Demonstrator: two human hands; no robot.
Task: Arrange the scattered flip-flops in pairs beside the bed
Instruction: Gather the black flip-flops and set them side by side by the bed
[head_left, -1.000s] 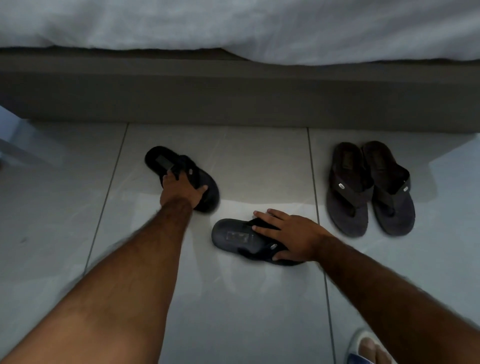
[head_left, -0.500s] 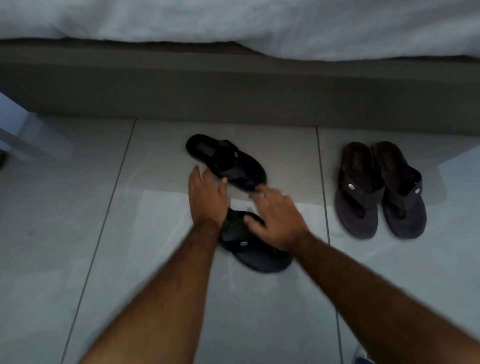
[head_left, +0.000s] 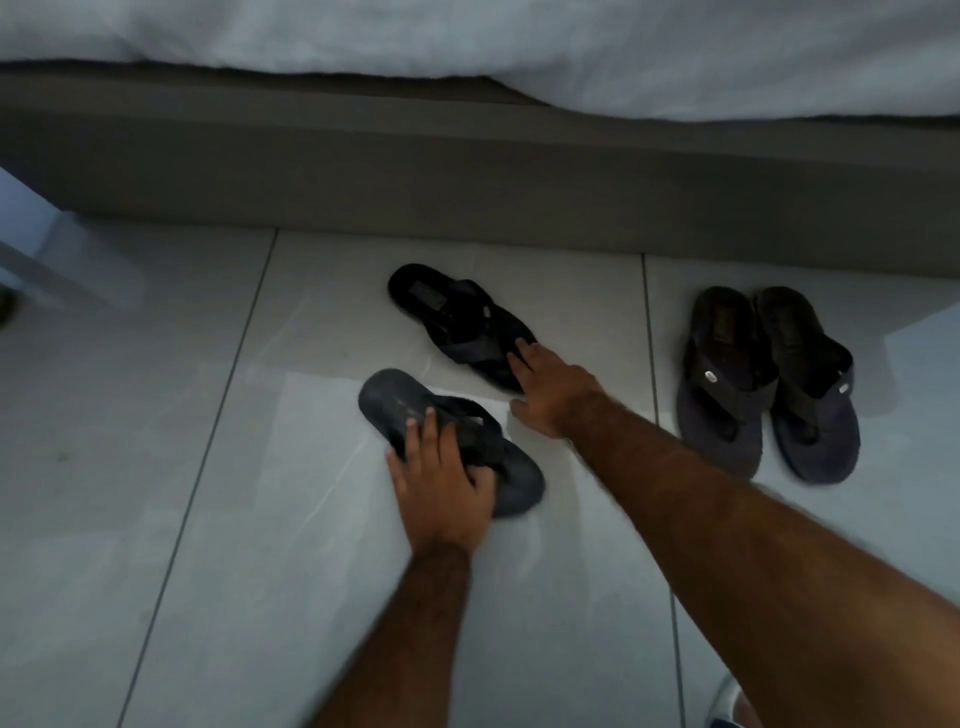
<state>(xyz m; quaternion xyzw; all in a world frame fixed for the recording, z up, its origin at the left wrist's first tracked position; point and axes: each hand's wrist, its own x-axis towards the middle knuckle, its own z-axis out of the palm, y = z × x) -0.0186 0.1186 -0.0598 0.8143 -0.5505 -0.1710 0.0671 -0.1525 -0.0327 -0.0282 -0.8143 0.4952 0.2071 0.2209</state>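
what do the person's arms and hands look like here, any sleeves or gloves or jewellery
Both forearms are bare as far as the frame shows, with visible hair; no sleeve reaches into view. The left hand and right hand are ungloved, with no ring, watch or bracelet visible. Motion blur softens finer detail.

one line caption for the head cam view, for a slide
Left hand grips one black flip-flop, right hand touches another; a finished pair sits beside the bed.
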